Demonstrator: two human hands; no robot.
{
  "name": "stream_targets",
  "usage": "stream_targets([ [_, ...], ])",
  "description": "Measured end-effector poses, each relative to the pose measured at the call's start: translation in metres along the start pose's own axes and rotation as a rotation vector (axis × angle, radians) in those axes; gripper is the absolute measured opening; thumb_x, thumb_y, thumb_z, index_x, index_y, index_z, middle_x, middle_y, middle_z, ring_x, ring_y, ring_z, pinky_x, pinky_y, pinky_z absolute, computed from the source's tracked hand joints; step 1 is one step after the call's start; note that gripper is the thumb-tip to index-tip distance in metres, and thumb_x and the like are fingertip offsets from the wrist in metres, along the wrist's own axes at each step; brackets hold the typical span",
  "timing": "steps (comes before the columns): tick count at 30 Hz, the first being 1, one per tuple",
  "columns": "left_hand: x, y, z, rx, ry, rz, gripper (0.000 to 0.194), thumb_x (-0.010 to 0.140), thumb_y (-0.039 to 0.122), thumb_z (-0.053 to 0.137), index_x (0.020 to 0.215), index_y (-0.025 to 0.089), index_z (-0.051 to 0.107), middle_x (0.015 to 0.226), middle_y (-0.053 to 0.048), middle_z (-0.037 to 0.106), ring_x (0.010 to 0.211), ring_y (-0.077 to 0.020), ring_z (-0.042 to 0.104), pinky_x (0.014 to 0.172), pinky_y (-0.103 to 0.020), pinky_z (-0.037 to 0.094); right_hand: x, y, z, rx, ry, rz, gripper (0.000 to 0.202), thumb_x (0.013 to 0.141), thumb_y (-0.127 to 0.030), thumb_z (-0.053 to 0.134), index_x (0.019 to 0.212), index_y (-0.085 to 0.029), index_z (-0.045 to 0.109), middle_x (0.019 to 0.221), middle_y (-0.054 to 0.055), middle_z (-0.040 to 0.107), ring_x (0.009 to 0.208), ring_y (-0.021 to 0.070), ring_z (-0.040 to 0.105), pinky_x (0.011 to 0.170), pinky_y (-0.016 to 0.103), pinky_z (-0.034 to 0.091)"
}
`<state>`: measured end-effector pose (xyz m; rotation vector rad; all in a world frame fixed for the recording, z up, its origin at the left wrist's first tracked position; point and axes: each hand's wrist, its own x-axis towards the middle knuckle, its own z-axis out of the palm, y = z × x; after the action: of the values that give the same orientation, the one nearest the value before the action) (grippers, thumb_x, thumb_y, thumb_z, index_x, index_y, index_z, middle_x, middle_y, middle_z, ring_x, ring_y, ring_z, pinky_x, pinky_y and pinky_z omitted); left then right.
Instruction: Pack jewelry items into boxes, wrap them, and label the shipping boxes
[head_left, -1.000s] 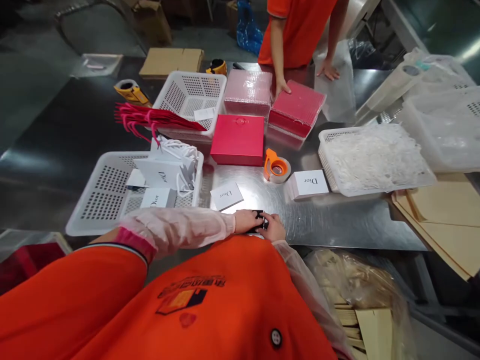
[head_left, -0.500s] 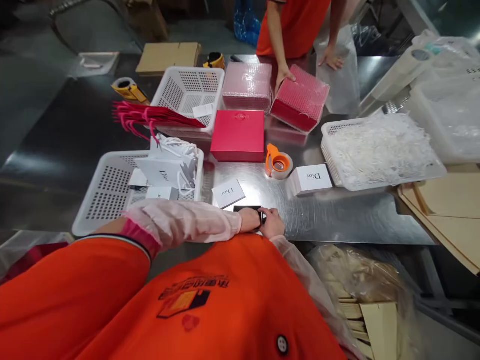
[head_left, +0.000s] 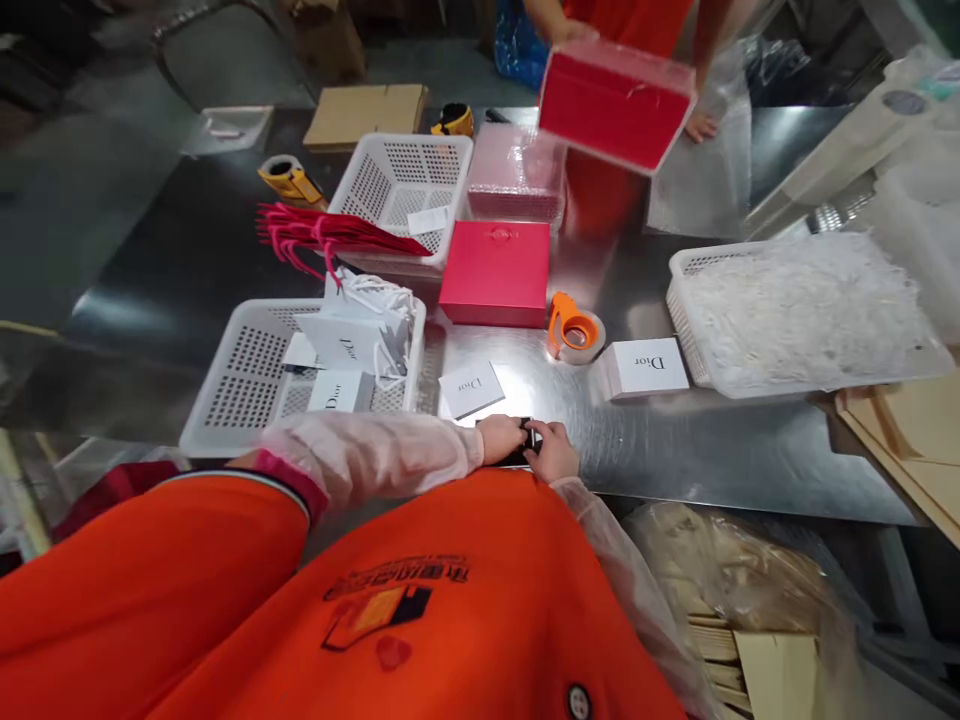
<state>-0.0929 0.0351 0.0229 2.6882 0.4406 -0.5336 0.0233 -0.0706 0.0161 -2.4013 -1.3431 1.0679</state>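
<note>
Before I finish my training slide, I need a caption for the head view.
Left hand and right hand at a black item on a metal table, near a flat white Dior-printed piece.

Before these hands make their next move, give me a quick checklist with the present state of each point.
1. Both hands at the work: ok. The left hand and right hand are on the small black item.
2. Black item's contents: cannot tell; fingers cover much of it.
3. Flat white Dior piece nearby: ok, on the table just beyond the left hand.
4. Tape dispenser apart from the hands: ok.
5. Red bags wholly inside the far basket: not ok; their handles hang outside it.
6. Co-worker's hand apart from the work: ok, holding a wrapped red box across the table.
</note>
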Motion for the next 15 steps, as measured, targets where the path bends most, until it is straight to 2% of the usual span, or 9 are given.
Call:
stream_targets([
  [4, -0.018, 0.000, 0.008, -0.014, -0.015, -0.033, 0.029, 0.097, 0.022, 0.045, 0.106, 0.011, 0.070, 0.106, -0.014, 0.068, 0.100, -0.0265, 0.063, 0.077, -0.034, 0.051, 0.002, 0.000, 0.000, 0.047, -0.017, -0.007, 0.051, 0.077, -0.018, 0.068, 0.125, -0.035, 0.059, 0.122, 0.005, 0.053, 0.102, 0.0205, 0.059, 0.086, 0.031, 0.048],
  [8, -0.023, 0.001, 0.018, -0.052, -0.037, -0.026, 0.035, 0.099, 0.016, 0.034, 0.105, 0.010, 0.068, 0.106, -0.013, 0.068, 0.094, -0.0228, 0.063, 0.071, -0.031, 0.050, 0.007, 0.003, 0.006, 0.086, -0.013, -0.035, 0.050, 0.076, -0.016, 0.067, 0.123, -0.032, 0.060, 0.121, 0.006, 0.053, 0.104, 0.0209, 0.058, 0.090, 0.032, 0.048],
  [11, -0.027, -0.002, 0.024, -0.077, -0.031, -0.023, 0.033, 0.099, 0.016, 0.034, 0.107, 0.010, 0.066, 0.106, -0.013, 0.068, 0.090, -0.0213, 0.064, 0.068, -0.030, 0.049, 0.010, 0.007, 0.008, 0.104, -0.023, -0.080, 0.049, 0.076, -0.016, 0.065, 0.123, -0.027, 0.061, 0.120, 0.009, 0.053, 0.106, 0.0224, 0.058, 0.094, 0.035, 0.048],
  [13, -0.035, -0.007, 0.024, -0.133, 0.038, -0.003, 0.028, 0.098, 0.018, 0.041, 0.111, 0.012, 0.065, 0.113, -0.012, 0.067, 0.096, -0.0207, 0.064, 0.075, -0.029, 0.051, 0.010, 0.013, 0.006, 0.123, -0.010, -0.150, 0.052, 0.072, -0.017, 0.066, 0.124, -0.023, 0.061, 0.117, 0.010, 0.054, 0.107, 0.0239, 0.056, 0.097, 0.038, 0.047],
  [15, -0.048, -0.013, 0.019, -0.227, 0.190, -0.011, 0.029, 0.096, 0.017, 0.045, 0.119, 0.012, 0.062, 0.124, -0.013, 0.064, 0.107, -0.0199, 0.062, 0.087, -0.028, 0.051, 0.009, 0.021, -0.002, 0.173, 0.084, -0.211, 0.055, 0.070, -0.020, 0.068, 0.124, -0.019, 0.060, 0.114, 0.012, 0.055, 0.109, 0.0260, 0.055, 0.099, 0.041, 0.047],
])
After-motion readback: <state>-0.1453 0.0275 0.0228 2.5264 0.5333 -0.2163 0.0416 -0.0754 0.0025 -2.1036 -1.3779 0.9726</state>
